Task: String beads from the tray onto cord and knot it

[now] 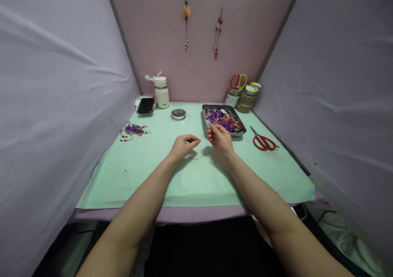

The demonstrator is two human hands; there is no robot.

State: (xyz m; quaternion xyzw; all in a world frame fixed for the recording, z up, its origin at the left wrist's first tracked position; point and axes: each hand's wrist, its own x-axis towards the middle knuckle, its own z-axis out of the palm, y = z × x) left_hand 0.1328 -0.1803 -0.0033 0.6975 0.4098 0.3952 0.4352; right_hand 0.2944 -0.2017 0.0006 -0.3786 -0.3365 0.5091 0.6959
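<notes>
**Two hands and a thin cord [198,158] at a pale green surface [147,172]**

My left hand [183,147] pinched the cord between thumb and forefinger above the middle of the surface, a slack curve of it showing below. My right hand [221,141] was just beside, its fingers bent together; I could not tell whether they gripped the cord. Beyond the right hand, toward the far edge, sat a metal tray [241,134] of mixed beads [219,118], many of them purple. Red-handled scissors [260,136] lay near the right edge, and a purple beaded cluster [133,129] near the left. Left of the tray, toward the far edge, was a small round container [178,114]. A cream bottle [162,97] stood farther left, beside a black phone [146,105] at the far left corner. A tin [232,99] and a lidded jar [246,102] occupied the far right corner. Two beaded ornaments [186,12] hung against the pink wall [153,31] beyond.
</notes>
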